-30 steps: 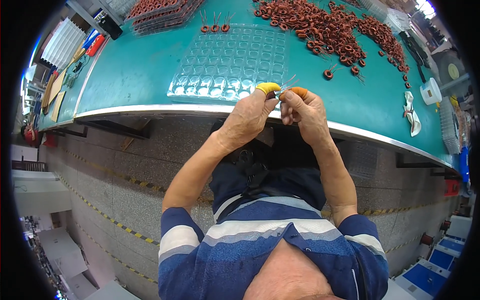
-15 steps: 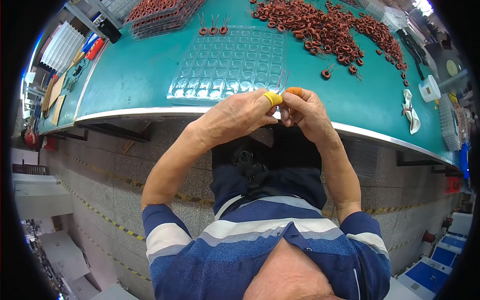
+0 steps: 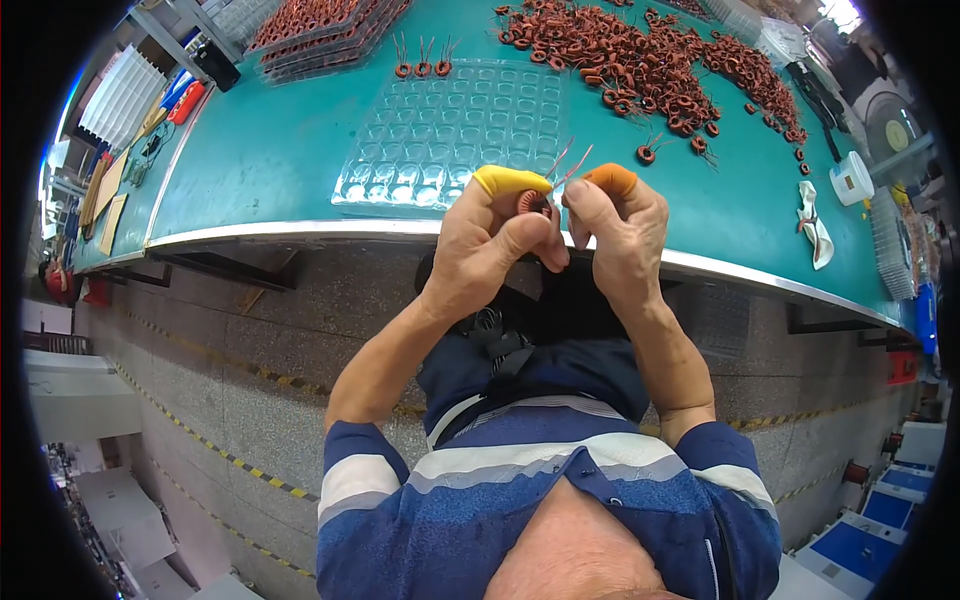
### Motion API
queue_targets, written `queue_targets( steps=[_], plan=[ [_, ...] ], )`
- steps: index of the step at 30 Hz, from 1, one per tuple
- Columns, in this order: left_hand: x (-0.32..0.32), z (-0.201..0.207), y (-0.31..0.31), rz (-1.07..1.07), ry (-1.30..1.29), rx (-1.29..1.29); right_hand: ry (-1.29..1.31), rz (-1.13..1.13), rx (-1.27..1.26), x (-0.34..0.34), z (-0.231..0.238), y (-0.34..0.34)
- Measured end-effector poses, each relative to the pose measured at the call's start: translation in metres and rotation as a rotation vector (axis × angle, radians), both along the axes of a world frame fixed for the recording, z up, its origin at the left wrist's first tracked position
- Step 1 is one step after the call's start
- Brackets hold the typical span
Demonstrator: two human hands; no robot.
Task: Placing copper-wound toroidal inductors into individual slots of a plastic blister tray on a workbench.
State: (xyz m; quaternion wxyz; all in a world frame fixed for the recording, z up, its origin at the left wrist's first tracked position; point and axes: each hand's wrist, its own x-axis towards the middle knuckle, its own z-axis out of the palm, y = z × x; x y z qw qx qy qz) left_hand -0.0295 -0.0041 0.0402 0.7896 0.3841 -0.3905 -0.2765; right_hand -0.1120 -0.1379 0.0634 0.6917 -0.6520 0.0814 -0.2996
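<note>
Coil (image 3: 531, 203) partly behind left hand (image 3: 482, 243)

Between the left fingers (image 3: 522, 235), a red coil (image 3: 531, 203) is partly hidden from me; beyond them, stacked trays (image 3: 312, 62) are cut off by the top edge.

Your green surface (image 3: 270, 160), edged in pale metal, carries a clear pocketed tray (image 3: 450, 135). Three reddish-brown coils (image 3: 423, 69) stand at the tray's far left corner. Beyond that corner you have stacked, filled trays (image 3: 325, 28). Right of the tray spreads a coil heap (image 3: 640, 62); well right of it sit a white tub (image 3: 852, 178) and a white cloth-like piece (image 3: 819, 240).
</note>
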Motion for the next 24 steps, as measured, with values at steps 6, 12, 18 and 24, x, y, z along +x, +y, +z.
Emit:
queue_targets(
  steps=[6, 12, 18, 24],
  plan=[
    [-0.003, -0.008, -0.003, 0.068, 0.119, -0.081, -0.005, 0.112, 0.11, 0.013, -0.008, 0.004],
    [0.009, -0.005, -0.003, 0.133, 0.085, 0.214, 0.021, -0.023, -0.053, 0.015, -0.021, 0.009],
    [0.016, -0.009, -0.002, 0.144, 0.16, 0.144, -0.028, -0.142, -0.136, 0.009, -0.029, 0.004],
    [0.013, -0.014, -0.005, 0.228, 0.026, 0.257, -0.045, -0.096, -0.309, 0.018, -0.027, 0.003]
  ],
)
